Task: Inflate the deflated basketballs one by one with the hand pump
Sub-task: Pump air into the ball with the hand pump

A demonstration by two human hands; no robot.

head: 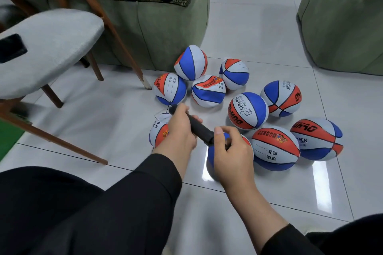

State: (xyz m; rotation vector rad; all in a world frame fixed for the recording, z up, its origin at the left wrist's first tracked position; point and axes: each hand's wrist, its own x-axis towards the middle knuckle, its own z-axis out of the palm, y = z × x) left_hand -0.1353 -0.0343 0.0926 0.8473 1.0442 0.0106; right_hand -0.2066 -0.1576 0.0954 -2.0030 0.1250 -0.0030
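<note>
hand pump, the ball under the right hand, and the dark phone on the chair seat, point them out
hand pump (200, 128), head view, on its black barrel between the hands
ball under the right hand (211, 152), head view, on its blue panel
dark phone (11, 48), head view, on its flat face

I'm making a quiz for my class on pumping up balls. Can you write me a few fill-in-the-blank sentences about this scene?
1. The left hand grips the black ____ of the hand pump.
2. The right hand steadies the pump's lower end on a ____.
3. A dark phone lies on the grey ____ seat.
4. The balls rest on a white ____ floor.

Missing words: handle; basketball; chair; tiled
</note>
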